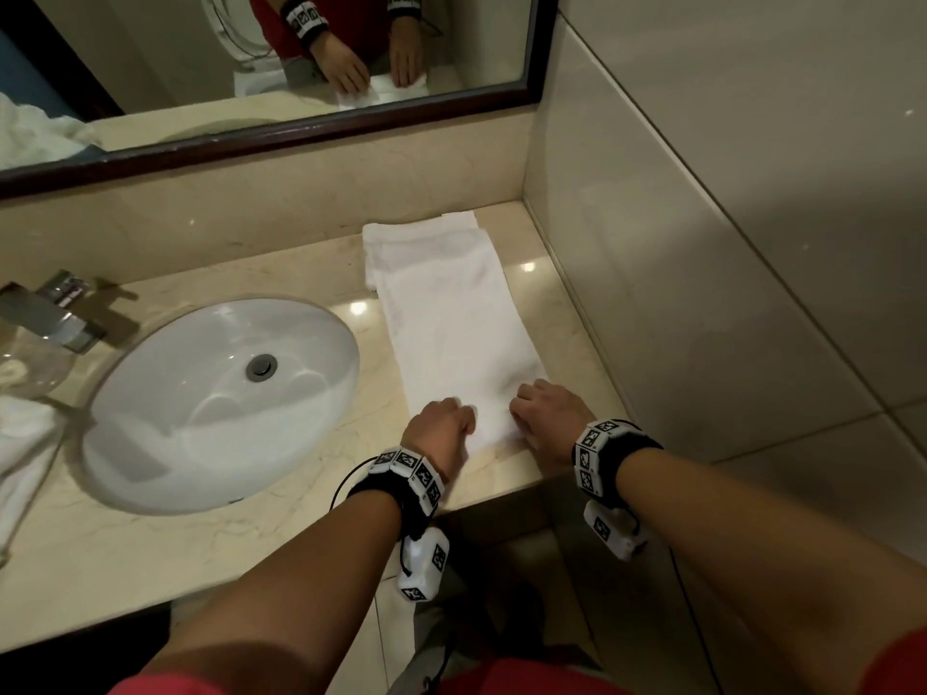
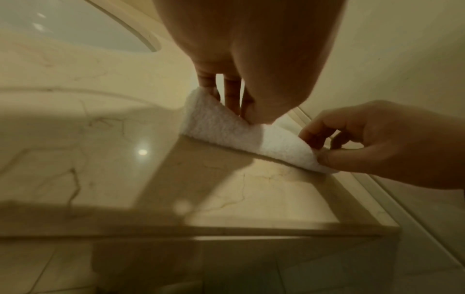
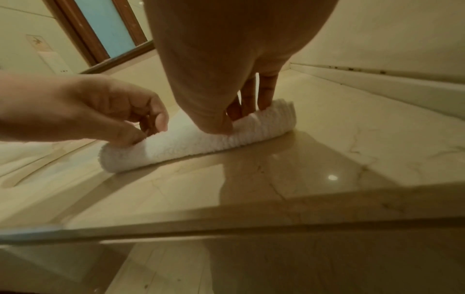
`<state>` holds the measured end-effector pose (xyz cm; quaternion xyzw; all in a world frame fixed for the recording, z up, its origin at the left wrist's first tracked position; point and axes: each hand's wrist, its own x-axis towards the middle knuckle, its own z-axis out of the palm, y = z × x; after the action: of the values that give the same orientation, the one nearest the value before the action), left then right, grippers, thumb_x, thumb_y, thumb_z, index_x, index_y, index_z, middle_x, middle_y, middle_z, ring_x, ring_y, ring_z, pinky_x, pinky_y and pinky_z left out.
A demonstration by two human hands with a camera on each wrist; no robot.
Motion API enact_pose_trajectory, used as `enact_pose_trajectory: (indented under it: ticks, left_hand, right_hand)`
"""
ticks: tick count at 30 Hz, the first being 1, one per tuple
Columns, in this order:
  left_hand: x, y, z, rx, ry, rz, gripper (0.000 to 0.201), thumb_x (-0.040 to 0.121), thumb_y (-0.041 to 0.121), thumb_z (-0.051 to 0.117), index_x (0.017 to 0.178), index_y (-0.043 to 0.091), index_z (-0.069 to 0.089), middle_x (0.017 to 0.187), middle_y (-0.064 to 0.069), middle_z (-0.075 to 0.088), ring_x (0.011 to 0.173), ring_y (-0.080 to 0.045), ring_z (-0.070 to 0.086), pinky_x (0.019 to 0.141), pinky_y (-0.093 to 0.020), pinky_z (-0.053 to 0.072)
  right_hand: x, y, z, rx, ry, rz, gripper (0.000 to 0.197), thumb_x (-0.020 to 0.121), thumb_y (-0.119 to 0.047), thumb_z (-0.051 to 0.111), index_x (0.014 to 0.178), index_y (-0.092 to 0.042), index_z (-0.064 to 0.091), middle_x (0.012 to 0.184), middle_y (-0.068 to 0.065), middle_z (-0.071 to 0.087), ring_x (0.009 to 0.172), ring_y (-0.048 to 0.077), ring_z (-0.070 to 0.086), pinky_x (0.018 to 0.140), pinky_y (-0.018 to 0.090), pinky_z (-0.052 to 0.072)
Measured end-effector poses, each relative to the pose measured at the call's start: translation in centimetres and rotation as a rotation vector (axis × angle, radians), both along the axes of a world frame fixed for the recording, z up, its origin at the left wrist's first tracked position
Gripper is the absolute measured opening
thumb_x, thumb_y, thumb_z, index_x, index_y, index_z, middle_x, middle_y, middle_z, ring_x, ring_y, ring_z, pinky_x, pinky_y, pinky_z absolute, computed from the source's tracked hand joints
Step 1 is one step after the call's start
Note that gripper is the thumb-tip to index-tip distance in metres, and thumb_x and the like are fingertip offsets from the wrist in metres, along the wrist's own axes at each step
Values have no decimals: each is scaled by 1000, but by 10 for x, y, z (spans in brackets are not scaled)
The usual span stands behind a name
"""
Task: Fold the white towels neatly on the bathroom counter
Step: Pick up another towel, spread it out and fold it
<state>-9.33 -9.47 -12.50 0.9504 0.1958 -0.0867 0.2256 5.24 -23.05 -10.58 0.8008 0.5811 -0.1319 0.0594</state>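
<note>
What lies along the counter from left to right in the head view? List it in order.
Glass bowl → faucet → sink → left hand pinching the near end of the white towel → right hand pinching the same end → tiled side wall.

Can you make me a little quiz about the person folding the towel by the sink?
1. True or false: both hands pinch the near end of the white towel.
2. The sink lies on which side of the towel: the person's left or right?
3. What does the towel lie on?

Key:
1. True: left hand, right hand.
2. Left.
3. The counter.
</note>
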Motion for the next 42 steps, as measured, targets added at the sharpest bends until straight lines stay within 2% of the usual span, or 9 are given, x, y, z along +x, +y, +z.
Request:
enact_pose_trajectory:
  ticks: [5, 10, 14, 22, 30, 33, 35, 38, 42]
  left_hand:
    - [-11, -13, -1, 123, 38, 12, 47, 76, 36, 63, 121, 26, 51, 120, -1, 50, 108, -25, 47, 85, -36, 41]
    - [-15, -20, -2, 185, 14, 62, 47, 77, 19, 59, 124, 27, 52, 123, -2, 49, 111, -26, 44, 85, -36, 35]
    - [-15, -17, -5, 205, 31, 73, 47, 80, 16, 57, 125, 26, 50, 126, -3, 48, 114, -28, 43, 87, -38, 35]
    - [-7, -11, -6, 145, 46, 100, 41, 83, 17, 58, 122, 26, 53, 121, -5, 48, 112, -28, 43, 79, -39, 39]
    - [12, 11, 2, -30, 124, 146, 33, 79, 29, 68, 111, 28, 63, 111, -5, 53, 108, -30, 50, 83, -43, 51]
    - [20, 24, 7, -139, 111, 130, 22, 80, 20, 61, 100, 22, 70, 101, -7, 62, 97, -32, 60, 73, -31, 47]
    - [22, 30, 10, -201, 129, 143, 24, 82, 14, 58, 102, 18, 71, 106, -6, 67, 100, -29, 62, 76, -26, 44]
    - [24, 39, 11, -266, 161, 177, 30, 84, 11, 54, 110, 18, 67, 115, -3, 66, 107, -24, 60, 85, -24, 44]
    - [28, 47, 13, -297, 215, 208, 21, 77, 13, 49, 89, 31, 52, 93, -1, 68, 87, -25, 64, 72, -28, 48]
  right_hand:
    - [-2, -11, -6, -13, -38, 7, 31, 79, -25, 62, 109, -19, 58, 114, 2, 57, 105, 24, 52, 83, 36, 43]
    - [-7, -16, -9, -27, -68, -13, 44, 78, -22, 62, 121, -22, 52, 123, 1, 52, 113, 25, 48, 93, 38, 41]
    - [-8, -13, -9, -43, -78, -27, 45, 74, -22, 62, 118, -23, 52, 121, 1, 53, 111, 25, 48, 92, 38, 41]
    - [-7, 1, -9, -85, -81, -41, 55, 73, -24, 67, 124, -24, 48, 121, 1, 51, 113, 26, 48, 93, 40, 39]
    - [5, 18, 0, -97, 16, -92, 38, 84, -27, 58, 121, -26, 54, 119, 0, 56, 113, 24, 49, 97, 41, 39]
    - [12, 27, 1, -86, 63, -125, 33, 84, -24, 53, 117, -24, 55, 114, 1, 60, 111, 24, 49, 93, 39, 39]
    - [14, 32, 2, -82, 98, -164, 31, 85, -22, 52, 116, -23, 52, 108, 4, 61, 106, 25, 51, 87, 38, 39]
    - [20, 38, 2, -96, 153, -207, 25, 87, -21, 49, 112, -21, 49, 102, 6, 61, 97, 26, 52, 78, 36, 39]
    - [25, 43, 0, -104, 197, -226, 23, 88, -24, 49, 110, -19, 52, 109, 5, 57, 98, 26, 52, 82, 39, 45]
